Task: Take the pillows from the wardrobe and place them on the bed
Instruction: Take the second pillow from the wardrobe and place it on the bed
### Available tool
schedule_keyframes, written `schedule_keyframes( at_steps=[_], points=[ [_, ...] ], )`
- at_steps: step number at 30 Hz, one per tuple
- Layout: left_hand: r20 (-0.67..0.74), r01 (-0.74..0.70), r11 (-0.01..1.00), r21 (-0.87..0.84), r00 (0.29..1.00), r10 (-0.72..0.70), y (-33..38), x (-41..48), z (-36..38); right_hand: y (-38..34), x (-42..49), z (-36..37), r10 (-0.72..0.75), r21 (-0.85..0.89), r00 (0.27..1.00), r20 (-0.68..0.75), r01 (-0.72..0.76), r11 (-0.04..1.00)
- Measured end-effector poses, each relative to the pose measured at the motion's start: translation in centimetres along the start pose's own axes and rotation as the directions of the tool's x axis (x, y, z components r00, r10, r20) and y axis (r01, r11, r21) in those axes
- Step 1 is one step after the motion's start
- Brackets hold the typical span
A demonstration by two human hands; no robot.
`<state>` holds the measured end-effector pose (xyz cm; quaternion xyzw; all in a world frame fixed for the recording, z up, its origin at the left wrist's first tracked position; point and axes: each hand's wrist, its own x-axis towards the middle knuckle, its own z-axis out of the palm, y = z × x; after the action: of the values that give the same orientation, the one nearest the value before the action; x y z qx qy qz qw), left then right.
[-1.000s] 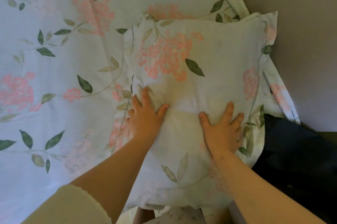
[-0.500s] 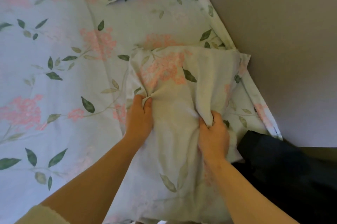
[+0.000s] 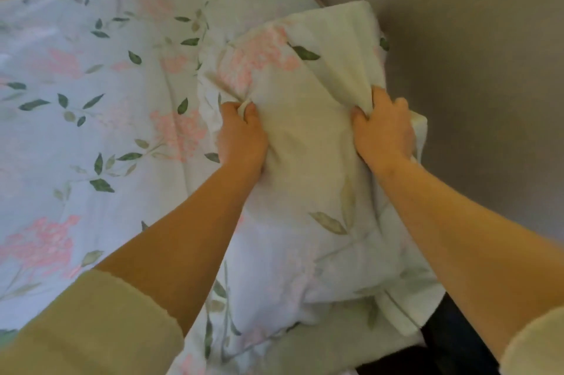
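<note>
Fingers of the left hand (image 3: pixel 241 133) and right hand (image 3: pixel 385 127) curl tight, both bunching the flowery pillow (image 3: pixel 308 161). It is over the bed (image 3: pixel 76 130).

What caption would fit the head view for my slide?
Left hand and right hand grip the floral pillow by its cover over the bed.

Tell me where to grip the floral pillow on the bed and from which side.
Grip the floral pillow at both long sides, in its far half, reaching from the near end over the top. It lies lengthwise away from the person and its soft cover bunches: the left hand and right hand each hold a fistful there.
</note>
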<state>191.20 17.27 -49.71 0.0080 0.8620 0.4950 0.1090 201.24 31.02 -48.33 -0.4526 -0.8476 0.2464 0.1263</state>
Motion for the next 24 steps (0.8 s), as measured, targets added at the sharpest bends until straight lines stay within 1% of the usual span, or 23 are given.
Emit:
schedule_keyframes(
  at_steps=[2, 4, 6, 8, 10, 12, 13, 15, 16, 19, 22, 24],
  points=[
    [0.089, 0.100, 0.988, 0.116, 0.990, -0.110, -1.1, 1.7, 1.7, 0.2, 1.8, 1.1, 0.115, -0.170, 0.987, 0.114, -0.094, 0.981],
    [0.228, 0.193, 0.962, 0.192, 0.945, -0.235, -3.4, 1.9, 2.8, 1.7, 1.8, 2.7, 0.221, -0.263, 0.942, 0.252, -0.153, 0.953],
    [0.314, 0.217, 0.927, 0.305, 0.896, -0.313, -6.2, 0.9, 3.2, 4.2, 0.3, 4.7, 0.283, -0.291, 0.893, 0.351, -0.183, 0.939],
    [0.318, 0.242, 0.892, 0.381, 0.872, -0.372, -9.0, -0.2, 3.1, 7.1, -1.6, 6.6, 0.337, -0.272, 0.868, 0.364, -0.247, 0.930],
    [0.296, 0.335, 0.861, 0.384, 0.838, -0.458, -11.5, -1.3, 3.1, 9.6, -3.1, 7.8, 0.440, -0.246, 0.830, 0.343, -0.373, 0.895],
    [0.314, 0.474, 0.838, 0.272, 0.779, -0.542, -13.2, -2.4, 3.3, 11.5, -4.1, 8.4, 0.536, -0.196, 0.777, 0.330, -0.500, 0.844],
    [0.338, 0.530, 0.828, 0.185, 0.756, -0.560, -13.9, -2.9, 3.7, 12.1, -4.3, 8.6, 0.555, -0.179, 0.769, 0.316, -0.526, 0.831],
    [0.367, 0.588, 0.808, 0.047, 0.742, -0.561, -14.6, -3.5, 4.4, 13.1, -4.6, 9.0, 0.550, -0.158, 0.785, 0.285, -0.527, 0.835],
    [0.369, 0.576, 0.817, 0.032, 0.753, -0.545, -14.6, -3.5, 4.6, 13.4, -4.6, 9.2, 0.540, -0.136, 0.794, 0.281, -0.524, 0.841],
    [0.356, 0.477, 0.874, 0.095, 0.803, -0.477, -13.5, -3.1, 5.0, 14.4, -3.9, 9.1, 0.467, -0.034, 0.824, 0.321, -0.483, 0.875],
    [0.341, 0.413, 0.911, 0.025, 0.853, -0.396, -11.7, -2.1, 4.7, 15.0, -2.9, 7.9, 0.327, -0.002, 0.866, 0.379, -0.353, 0.936],
    [0.313, 0.363, 0.931, -0.029, 0.888, -0.336, -10.4, -1.1, 3.9, 14.7, -2.3, 6.9, 0.258, 0.029, 0.902, 0.347, -0.285, 0.958]
  ],
)
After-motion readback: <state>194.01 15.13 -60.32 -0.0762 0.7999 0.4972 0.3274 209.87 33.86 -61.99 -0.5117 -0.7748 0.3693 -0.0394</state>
